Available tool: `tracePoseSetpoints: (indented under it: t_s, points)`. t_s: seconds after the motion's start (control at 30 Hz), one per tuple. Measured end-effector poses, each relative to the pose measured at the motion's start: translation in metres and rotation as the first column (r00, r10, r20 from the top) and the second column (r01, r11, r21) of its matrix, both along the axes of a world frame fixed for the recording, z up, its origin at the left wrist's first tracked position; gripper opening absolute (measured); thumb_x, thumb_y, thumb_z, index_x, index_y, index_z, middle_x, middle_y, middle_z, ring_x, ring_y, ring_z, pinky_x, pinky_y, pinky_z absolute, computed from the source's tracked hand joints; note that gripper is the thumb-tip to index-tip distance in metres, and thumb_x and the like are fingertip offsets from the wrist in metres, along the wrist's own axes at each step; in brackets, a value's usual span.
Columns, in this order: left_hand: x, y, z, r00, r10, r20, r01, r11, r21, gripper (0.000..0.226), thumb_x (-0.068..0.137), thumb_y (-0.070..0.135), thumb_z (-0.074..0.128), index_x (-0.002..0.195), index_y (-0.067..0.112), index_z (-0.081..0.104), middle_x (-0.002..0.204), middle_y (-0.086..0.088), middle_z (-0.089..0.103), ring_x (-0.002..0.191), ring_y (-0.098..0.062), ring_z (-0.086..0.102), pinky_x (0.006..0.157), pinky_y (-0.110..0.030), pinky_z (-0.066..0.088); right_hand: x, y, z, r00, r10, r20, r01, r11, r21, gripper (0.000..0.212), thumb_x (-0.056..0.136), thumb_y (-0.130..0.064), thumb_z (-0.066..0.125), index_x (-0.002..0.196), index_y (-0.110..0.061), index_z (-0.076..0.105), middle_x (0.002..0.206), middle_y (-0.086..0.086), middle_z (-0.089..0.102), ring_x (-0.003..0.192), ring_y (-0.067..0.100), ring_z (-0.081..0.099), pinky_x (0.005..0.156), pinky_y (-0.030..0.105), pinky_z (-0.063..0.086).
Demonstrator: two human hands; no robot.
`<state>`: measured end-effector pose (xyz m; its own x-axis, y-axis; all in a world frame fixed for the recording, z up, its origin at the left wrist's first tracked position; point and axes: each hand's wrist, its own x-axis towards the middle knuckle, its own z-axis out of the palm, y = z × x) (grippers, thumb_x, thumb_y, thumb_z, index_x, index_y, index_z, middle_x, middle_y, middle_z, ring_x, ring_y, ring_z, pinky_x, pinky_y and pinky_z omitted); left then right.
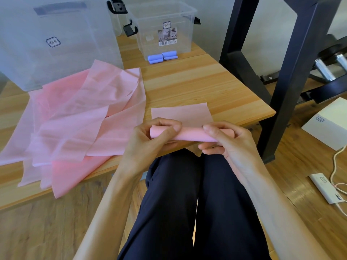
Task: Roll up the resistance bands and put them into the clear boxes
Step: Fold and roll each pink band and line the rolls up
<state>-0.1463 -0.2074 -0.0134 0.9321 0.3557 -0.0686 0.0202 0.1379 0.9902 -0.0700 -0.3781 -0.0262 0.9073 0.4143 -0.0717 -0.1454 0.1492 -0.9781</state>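
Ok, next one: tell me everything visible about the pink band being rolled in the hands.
The pink band is thin, matte and rubbery-looking. Most of it is wound into a loose tube lying crosswise at the near edge of the wooden table; a flat unrolled tail extends away from the person on the tabletop. The left hand grips the tube's left end, the right hand its right end, with fingers curled around it. It lies apart from the pile of pink bands to its left.

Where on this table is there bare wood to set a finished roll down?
Bare wood lies between the pink band being rolled and the small clear box, out to the table's right edge. The left is crowded with loose pink bands up to the large clear box.
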Motion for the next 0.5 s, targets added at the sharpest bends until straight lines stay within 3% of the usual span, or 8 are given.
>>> tracePoseSetpoints:
  t_s: [0.2, 0.37, 0.5]
  points:
    - [-0.0004, 0.0025, -0.0003, 0.999, 0.035, -0.014, -0.036, 0.999, -0.026, 0.020, 0.078, 0.021, 0.071, 0.089, 0.006, 0.074, 0.089, 0.000, 0.076, 0.083, -0.015, 0.074, 0.066, -0.021, 0.059, 0.0002, -0.0008, -0.0005, 0.997, 0.071, -0.010, -0.071, 0.997, 0.018, 0.035, 0.070, -0.021, 0.077, 0.101, -0.007, 0.070, 0.084, 0.009, 0.074, 0.071, 0.024, 0.073, 0.065, 0.028, 0.059]
    - [-0.0027, 0.0016, 0.0011, 0.998, -0.051, -0.023, 0.052, 0.998, 0.044, 0.015, 0.081, 0.009, 0.072, 0.095, 0.007, 0.075, 0.091, 0.000, 0.076, 0.085, -0.018, 0.074, 0.071, -0.021, 0.059, 0.0022, -0.0006, 0.0002, 1.000, 0.017, -0.014, -0.017, 1.000, -0.012, 0.027, 0.071, -0.030, 0.076, 0.089, -0.010, 0.069, 0.066, 0.011, 0.068, 0.056, 0.019, 0.068, 0.054, 0.026, 0.055]
    - [-0.0026, 0.0021, 0.0014, 0.999, 0.000, -0.042, 0.002, 0.999, 0.045, 0.013, 0.081, 0.012, 0.072, 0.094, 0.009, 0.075, 0.091, 0.001, 0.077, 0.082, -0.015, 0.075, 0.069, -0.020, 0.058, 0.0016, -0.0016, -0.0002, 0.995, 0.092, -0.036, -0.091, 0.996, 0.026, 0.037, 0.071, -0.030, 0.074, 0.102, -0.009, 0.067, 0.082, 0.012, 0.073, 0.071, 0.024, 0.073, 0.064, 0.029, 0.059]
